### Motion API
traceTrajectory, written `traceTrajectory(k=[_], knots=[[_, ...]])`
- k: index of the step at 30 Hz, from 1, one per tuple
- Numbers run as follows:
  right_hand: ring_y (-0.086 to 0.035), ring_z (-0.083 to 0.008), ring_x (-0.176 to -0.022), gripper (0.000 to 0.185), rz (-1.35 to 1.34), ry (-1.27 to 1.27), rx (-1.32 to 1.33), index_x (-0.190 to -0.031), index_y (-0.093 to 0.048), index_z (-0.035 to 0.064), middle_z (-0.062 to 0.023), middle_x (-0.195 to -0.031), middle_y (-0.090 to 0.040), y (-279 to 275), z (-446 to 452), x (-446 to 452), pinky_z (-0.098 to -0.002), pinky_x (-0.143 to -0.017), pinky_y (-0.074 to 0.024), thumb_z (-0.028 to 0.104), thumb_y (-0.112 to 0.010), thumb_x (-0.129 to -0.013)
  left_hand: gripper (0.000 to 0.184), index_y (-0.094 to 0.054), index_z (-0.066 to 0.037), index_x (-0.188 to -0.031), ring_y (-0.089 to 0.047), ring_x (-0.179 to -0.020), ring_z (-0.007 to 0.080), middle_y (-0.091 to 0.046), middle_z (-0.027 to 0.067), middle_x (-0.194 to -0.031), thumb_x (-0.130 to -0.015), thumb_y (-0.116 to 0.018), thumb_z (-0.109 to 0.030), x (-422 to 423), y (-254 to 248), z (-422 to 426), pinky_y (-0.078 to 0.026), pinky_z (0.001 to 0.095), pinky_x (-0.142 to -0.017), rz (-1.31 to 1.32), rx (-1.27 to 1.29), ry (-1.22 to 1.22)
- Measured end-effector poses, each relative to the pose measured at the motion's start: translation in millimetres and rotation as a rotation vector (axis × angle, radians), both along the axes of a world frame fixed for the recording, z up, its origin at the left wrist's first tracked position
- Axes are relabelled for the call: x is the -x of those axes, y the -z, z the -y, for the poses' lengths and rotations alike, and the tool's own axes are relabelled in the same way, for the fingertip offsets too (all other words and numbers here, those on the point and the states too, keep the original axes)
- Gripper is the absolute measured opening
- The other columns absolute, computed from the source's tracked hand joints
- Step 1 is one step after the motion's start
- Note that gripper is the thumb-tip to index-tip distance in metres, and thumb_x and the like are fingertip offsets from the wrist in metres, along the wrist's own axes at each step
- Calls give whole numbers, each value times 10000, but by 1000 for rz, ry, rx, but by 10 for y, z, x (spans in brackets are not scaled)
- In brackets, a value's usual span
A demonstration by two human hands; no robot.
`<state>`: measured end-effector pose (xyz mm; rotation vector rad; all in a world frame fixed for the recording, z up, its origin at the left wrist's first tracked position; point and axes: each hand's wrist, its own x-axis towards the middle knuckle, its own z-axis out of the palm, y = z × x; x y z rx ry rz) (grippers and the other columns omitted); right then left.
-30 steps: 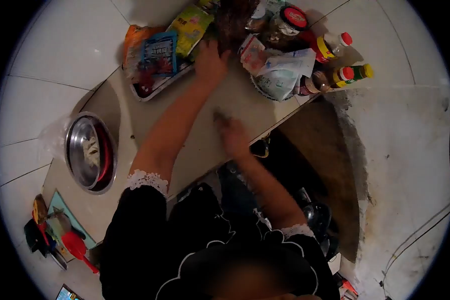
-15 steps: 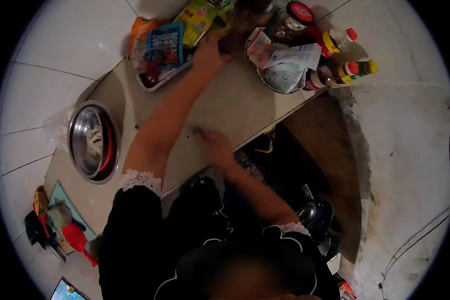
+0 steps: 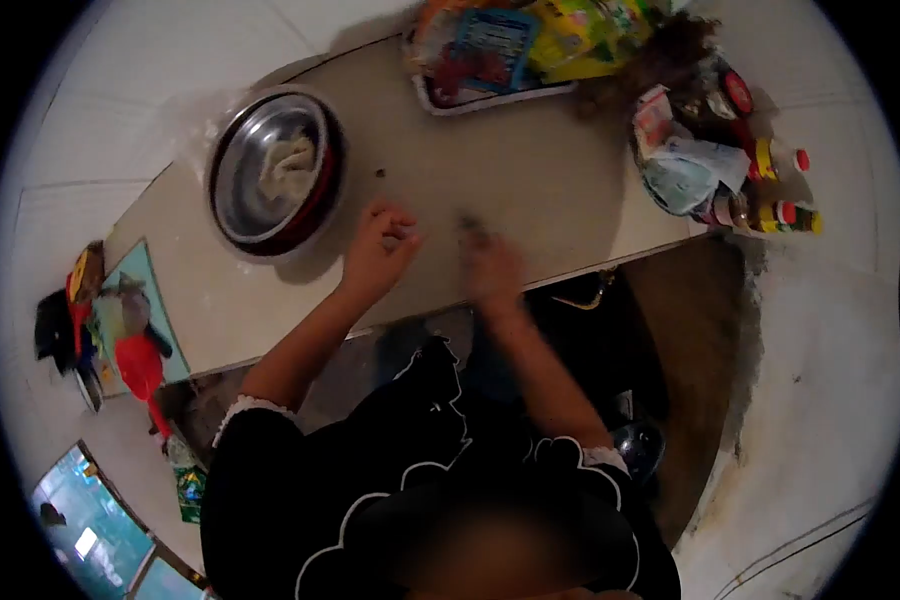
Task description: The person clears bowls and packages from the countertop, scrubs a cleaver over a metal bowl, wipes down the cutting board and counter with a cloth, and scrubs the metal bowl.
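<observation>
My left hand (image 3: 380, 250) is over the near part of the table (image 3: 530, 190), its fingers loosely bent and apart, with nothing visible in it. To its left stand the nested metal bowls (image 3: 235, 185), holding some pale pieces (image 3: 288, 168). My right hand (image 3: 492, 268) is blurred, closed round a small dark thing (image 3: 473, 230) that points away from me over the table. A small dark speck (image 3: 380, 173) lies between the bowls and the hands.
A tray (image 3: 500, 100) of packets is at the back, beside a dark bundle (image 3: 660, 70). Bottles (image 3: 775, 160) and a basket with papers (image 3: 685, 175) stand at the right. A teal board (image 3: 150, 300) and a red-handled utensil (image 3: 140, 365) are at the left.
My left hand has left the packets and come back near the bowls. My right hand still holds the dark thing. The view has turned left, so the table's contents appear further right.
</observation>
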<state>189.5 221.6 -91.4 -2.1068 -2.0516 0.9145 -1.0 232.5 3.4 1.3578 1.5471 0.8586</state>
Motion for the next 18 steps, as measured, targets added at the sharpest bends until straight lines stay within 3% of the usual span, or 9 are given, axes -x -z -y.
traceTrajectory(k=[1,4,6,8,9,11,14,16,18], knots=[[-537,-308,-923,280,-121,-208,-311,-983,-601,94,-155,-941,-580,223,292,391,-424,-800,-427,252,-514,-770,204,-554,-43,-950,-565,-812,162,-474,82,-1038,-762,-631,-62,124,40,114,-482,267,-650,-27,-16,-16],[-537,-289,-939,292,-237,-120,128,-1020,-598,116,-123,-955,-584,-528,239,974,-403,-823,-430,220,-534,-755,184,-575,-50,-957,-570,-818,162,-546,67,-960,-788,-618,-106,584,61,310,-477,276,-662,-63,3,-97],[-538,-274,-927,307,98,-464,-488,-1051,-589,112,-99,-953,-589,280,156,404,-388,-804,-432,184,-525,-760,189,-586,-56,-970,-574,-815,157,-587,54,-895,-805,-612,-144,761,15,474,-471,276,-667,31,146,-155],[-565,-301,-753,197,114,-249,-664,-938,-588,47,-144,-838,-573,187,-277,-322,-386,-622,-464,147,-477,-810,170,-582,-51,-966,-562,-791,129,-596,40,-871,-827,-586,-147,988,64,675,-459,270,-670,21,147,-137],[-563,-298,-731,191,113,-60,-480,-925,-585,37,-144,-818,-572,111,-509,-670,-400,-600,-452,140,-486,-799,162,-580,-48,-965,-556,-778,115,-600,33,-858,-838,-573,-149,1083,91,752,-453,267,-672,12,131,-123],[-559,-303,-725,198,299,171,-603,-918,-582,23,-155,-791,-571,-49,-716,-867,-419,-619,-436,136,-472,-798,203,-584,-51,-981,-570,-784,133,-605,54,-867,-826,-597,-181,1300,62,914,-460,282,-675,130,252,-266],[-545,-288,-692,285,230,-210,-722,-1027,-582,57,-132,-773,-554,6,-592,-1,-389,-600,-452,109,-494,-762,248,-582,-48,-1002,-579,-793,154,-604,74,-889,-817,-607,-211,1496,-375,795,-460,297,-698,-45,153,-390],[-569,-294,-727,316,-131,-169,-451,-1053,-577,79,-140,-831,-583,-78,-210,981,-393,-596,-459,139,-509,-751,283,-581,-64,-1024,-580,-828,180,-588,89,-955,-797,-617,-229,1619,-645,534,-459,311,-725,-234,-66,-387],[-577,-305,-794,365,-130,-452,-455,-1103,-559,93,-158,-918,-595,324,308,1593,-409,-686,-469,157,-523,-746,350,-572,-76,-1057,-547,-941,230,-548,111,-1065,-749,-649,-222,1744,-697,104,-441,340,-795,-397,-265,-256]])
